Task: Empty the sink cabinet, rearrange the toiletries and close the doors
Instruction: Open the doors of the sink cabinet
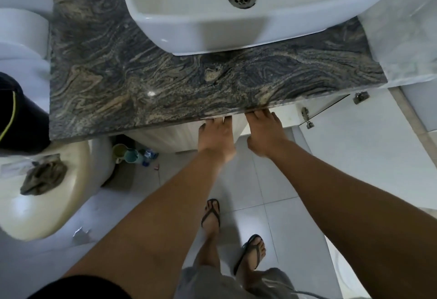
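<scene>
The sink cabinet sits under a dark swirled stone counter (165,81) that carries a white basin (212,22). My left hand (216,136) lies with straight fingers on the top of the pale left door (165,136), right below the counter lip. Beside it, my right hand (266,133) reaches toward the cabinet opening with its fingers extended; the fingertips of both hands touch the counter's lower edge. The white right door (359,156) is swung wide open, its metal hinges (307,119) showing. Several toiletries, cups and a small blue bottle (132,154), stand on the floor to the left of the cabinet.
A toilet with its cream lid (59,204) down stands at the left, a crumpled grey cloth (43,179) on its top. A dark cap (16,116) hangs at the left edge. My feet in flip-flops (250,253) stand on pale floor tiles before the cabinet.
</scene>
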